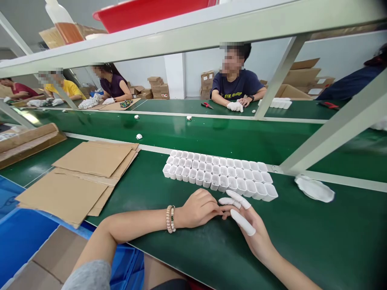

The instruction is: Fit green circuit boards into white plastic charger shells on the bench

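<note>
My left hand (199, 207), with two beaded bracelets (170, 219) on its wrist, reaches across the green table. Its fingers are curled closed and meet the lower fingers of my right hand (252, 225), seeming to pinch one of them. White finger cots cover the thumb and two fingers of my right hand, which are stretched out and apart. Just beyond both hands stands a block of small white open cups (216, 183) in three rows. Dark specks show on several front cups. A crumpled white cloth-like piece (314, 188) lies to the right.
Stacked cardboard sheets (81, 185) lie at the left, above a blue bin (27, 237). A green conveyor belt (169, 131) carries a few small white pieces. Metal posts (329, 121) support a shelf overhead. Several people sit across the belt; one wears a white glove (235, 106) near red-handled pliers (207, 105).
</note>
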`<action>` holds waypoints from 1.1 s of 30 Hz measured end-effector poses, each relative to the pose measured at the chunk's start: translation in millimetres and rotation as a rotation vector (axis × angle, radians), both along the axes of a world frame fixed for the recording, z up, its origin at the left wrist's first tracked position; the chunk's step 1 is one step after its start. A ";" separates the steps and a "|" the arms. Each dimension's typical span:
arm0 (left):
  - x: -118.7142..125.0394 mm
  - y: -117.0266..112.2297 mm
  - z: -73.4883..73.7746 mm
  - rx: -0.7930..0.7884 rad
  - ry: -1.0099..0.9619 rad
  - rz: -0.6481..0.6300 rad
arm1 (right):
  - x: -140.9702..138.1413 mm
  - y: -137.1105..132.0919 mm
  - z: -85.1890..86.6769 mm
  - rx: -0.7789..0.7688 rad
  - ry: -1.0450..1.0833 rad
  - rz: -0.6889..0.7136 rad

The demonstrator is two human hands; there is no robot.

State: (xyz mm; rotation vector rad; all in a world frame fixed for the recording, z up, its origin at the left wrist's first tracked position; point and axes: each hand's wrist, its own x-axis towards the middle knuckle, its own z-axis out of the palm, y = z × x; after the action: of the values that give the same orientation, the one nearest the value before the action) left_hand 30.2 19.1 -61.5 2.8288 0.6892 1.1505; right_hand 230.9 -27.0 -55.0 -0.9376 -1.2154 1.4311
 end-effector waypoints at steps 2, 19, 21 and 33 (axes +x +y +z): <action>0.5 0.1 -0.5 0.006 -0.019 0.008 | 0.2 0.0 0.8 0.004 -0.017 -0.011; 1.5 0.5 5.5 0.035 -0.103 -0.004 | 0.7 -0.6 0.0 -0.013 0.011 0.008; 1.2 0.5 5.3 0.018 -0.076 -0.002 | 1.2 -0.7 -0.6 -0.015 0.013 0.010; 0.8 0.6 6.0 -0.063 -0.044 -0.018 | -0.3 0.8 1.7 0.022 -0.008 -0.013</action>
State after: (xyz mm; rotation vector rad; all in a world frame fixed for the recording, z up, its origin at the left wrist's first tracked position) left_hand 31.0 19.7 -55.5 2.7440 0.6827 1.1631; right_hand 230.6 -26.2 -53.3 -0.9352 -1.2260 1.4020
